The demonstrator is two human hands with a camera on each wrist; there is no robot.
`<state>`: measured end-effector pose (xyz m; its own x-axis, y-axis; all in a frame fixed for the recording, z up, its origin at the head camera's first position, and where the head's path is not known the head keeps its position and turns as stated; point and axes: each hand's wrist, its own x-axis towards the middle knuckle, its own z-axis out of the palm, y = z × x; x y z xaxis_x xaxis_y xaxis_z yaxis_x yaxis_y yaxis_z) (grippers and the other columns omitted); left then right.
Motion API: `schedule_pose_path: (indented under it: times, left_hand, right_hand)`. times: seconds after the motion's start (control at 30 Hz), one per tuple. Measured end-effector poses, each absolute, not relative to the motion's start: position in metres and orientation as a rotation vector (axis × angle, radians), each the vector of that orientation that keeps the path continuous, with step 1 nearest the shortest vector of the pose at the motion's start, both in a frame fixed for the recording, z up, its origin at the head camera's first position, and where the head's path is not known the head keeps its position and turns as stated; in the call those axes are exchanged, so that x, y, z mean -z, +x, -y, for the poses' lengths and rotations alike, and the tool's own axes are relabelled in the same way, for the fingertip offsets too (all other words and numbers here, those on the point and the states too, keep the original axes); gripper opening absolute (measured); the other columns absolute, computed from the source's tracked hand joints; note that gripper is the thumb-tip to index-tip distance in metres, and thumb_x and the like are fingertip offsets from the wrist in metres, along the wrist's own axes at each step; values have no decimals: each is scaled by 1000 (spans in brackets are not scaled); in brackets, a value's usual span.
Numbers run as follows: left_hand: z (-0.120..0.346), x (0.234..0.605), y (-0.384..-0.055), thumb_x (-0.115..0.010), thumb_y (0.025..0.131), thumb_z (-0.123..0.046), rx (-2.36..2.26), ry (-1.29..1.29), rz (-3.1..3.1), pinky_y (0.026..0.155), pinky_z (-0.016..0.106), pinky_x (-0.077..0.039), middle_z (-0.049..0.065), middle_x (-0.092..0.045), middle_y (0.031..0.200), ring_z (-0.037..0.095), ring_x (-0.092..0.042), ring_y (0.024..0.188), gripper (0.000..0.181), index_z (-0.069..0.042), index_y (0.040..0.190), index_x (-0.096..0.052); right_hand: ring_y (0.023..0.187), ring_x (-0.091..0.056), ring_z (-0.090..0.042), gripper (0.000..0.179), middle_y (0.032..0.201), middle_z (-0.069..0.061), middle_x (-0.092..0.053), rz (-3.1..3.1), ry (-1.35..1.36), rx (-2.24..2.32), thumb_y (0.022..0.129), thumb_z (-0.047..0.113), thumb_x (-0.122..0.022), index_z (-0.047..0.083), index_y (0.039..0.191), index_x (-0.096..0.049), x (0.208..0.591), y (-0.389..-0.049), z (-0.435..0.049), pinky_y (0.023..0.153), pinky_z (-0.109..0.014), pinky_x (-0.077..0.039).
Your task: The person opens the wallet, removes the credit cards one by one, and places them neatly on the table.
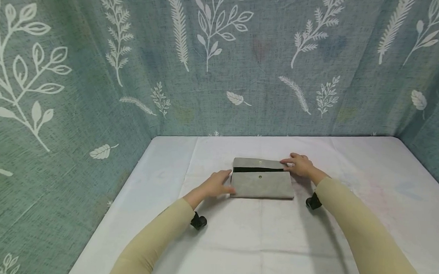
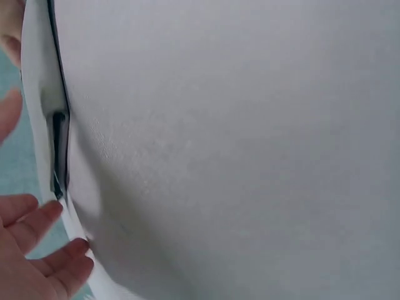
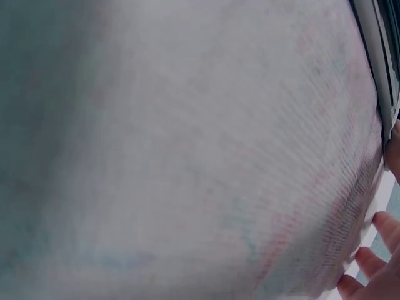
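Observation:
A grey long wallet (image 1: 262,186) with a small metal snap lies on the white cloth. Its flap is folded back toward the far side, and a dark strip of the inside shows between flap and body. At its left end is my left hand (image 1: 216,184), fingers spread, thumb by the near left corner. My right hand (image 1: 300,164) is at the far right corner, index finger and thumb right at the flap's edge. In the right wrist view its other fingers (image 3: 370,262) spread apart beside the wallet's end (image 3: 382,69).
A white cloth (image 1: 233,240) with faint coloured stains and creases covers the table. Green curtains (image 1: 244,81) with white leaf prints hang behind it and along the left side. Small black wrist cameras sit under both sleeves.

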<state>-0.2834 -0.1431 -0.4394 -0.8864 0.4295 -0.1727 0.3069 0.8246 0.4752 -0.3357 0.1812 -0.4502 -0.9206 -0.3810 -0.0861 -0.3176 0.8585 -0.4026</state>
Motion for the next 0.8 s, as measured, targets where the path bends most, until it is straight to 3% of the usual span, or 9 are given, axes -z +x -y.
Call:
schedule_pose_path:
  times: [0.27,0.47,0.8]
  left_hand:
    - [144,447,-296,-71,75,-47,-604,492,-2745,100,43,-33,12,-40,140,30,-37,120,87,-7,142,-33]
    - [141,448,-301,-74,72,-46,-546,473,-2774,95,42,-35,10,-42,137,27,-38,112,80,-13,138,-42]
    - [136,451,-305,-78,69,-40,-631,450,-2777,98,46,-29,8,-48,131,28,-40,113,75,-11,131,-48]
  right_hand:
    - [127,-19,-56,41,142,-32,-25,-2864,-550,587,91,26,-56,9,129,-53,456,-337,-181,94,-68,-24]
    - [126,-20,-56,40,140,-33,-26,-2884,-562,580,90,25,-57,10,127,-55,455,-338,-181,93,-68,-25]
    - [127,-22,-53,40,141,-32,-26,-2872,-599,540,92,25,-54,10,129,-53,452,-336,-184,96,-66,-24]
